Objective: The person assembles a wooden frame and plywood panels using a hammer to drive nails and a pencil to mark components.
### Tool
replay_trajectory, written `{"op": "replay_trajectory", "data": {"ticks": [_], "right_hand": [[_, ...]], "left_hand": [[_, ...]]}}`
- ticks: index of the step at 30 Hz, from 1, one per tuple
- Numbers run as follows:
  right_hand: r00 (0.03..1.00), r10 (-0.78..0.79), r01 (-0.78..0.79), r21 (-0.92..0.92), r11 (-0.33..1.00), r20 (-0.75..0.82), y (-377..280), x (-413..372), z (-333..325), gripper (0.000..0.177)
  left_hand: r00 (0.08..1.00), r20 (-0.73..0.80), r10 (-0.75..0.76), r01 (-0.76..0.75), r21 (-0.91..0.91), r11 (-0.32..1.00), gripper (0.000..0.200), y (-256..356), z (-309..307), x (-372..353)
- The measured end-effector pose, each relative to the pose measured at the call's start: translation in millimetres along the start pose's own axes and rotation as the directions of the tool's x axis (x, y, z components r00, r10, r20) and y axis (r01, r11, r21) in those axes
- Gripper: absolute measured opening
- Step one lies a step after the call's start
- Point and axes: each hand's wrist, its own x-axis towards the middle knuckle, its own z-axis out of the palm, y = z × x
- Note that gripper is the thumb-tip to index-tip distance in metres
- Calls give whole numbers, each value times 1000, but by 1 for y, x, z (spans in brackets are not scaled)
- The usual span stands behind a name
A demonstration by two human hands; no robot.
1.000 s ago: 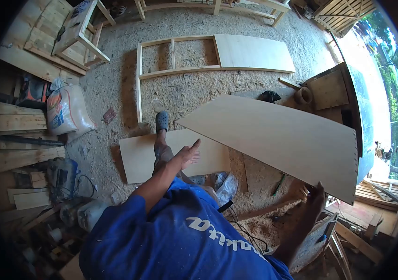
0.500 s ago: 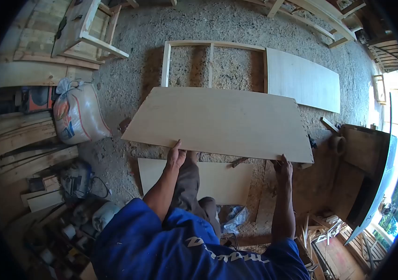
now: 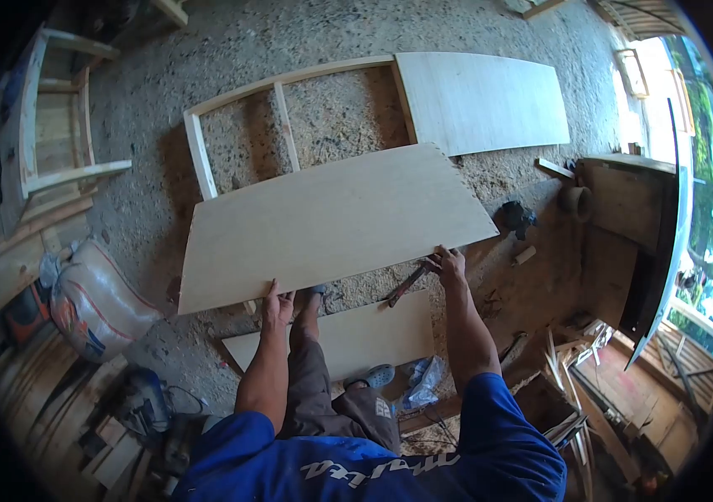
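A large pale plywood panel [image 3: 331, 222] is held by its near edge in both hands, slightly tilted, and it covers the near part of a wooden frame [image 3: 285, 125] on the ground. My left hand [image 3: 278, 304] grips the near edge left of the middle, thumb on top and fingers partly hidden beneath. Near the panel's right corner, my right hand [image 3: 448, 263] grips the same edge. Another pale panel [image 3: 486, 100] covers the right part of the frame. Below the held panel, a further sheet [image 3: 365, 335] lies on the ground by my feet.
A hammer-like tool [image 3: 406, 285] lies near my right hand. At the left are a filled sack [image 3: 101, 297] and a wooden frame structure [image 3: 30, 134]. Scrap wood [image 3: 574, 393] is piled at the lower right, below a dark cabinet [image 3: 620, 226]. A sandal [image 3: 380, 376] shows by the sheet.
The view has turned and shifted right. The held panel has moved with both hands and now slants, its right end farther forward than its left. Both hands still grip its near edge.
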Motion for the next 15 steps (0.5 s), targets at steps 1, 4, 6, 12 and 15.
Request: {"op": "replay_trajectory", "data": {"ticks": [1, 4, 6, 12, 15], "right_hand": [[998, -44, 44, 5, 999, 53, -6, -8, 2, 18], [990, -122, 121, 13, 993, 69, -18, -65, -17, 19], [990, -43, 28, 112, 993, 132, 5, -103, -58, 21], [955, 64, -184, 406, 895, 290, 63, -288, -211, 47], [982, -149, -26, 864, 503, 116, 84, -349, -305, 67]], "left_hand": [[999, -23, 37, -37, 6, 999, 33, 7, 6, -5], [995, 81, 65, -81, 206, 975, 35, 48, 14, -33], [994, 56, 98, -112, 350, 930, 39, 71, 29, -96], [984, 178, 19, -133, 654, 745, 40, 123, 73, -251], [978, 151, -147, -8, 722, 692, 40, 113, 134, -290]]}}
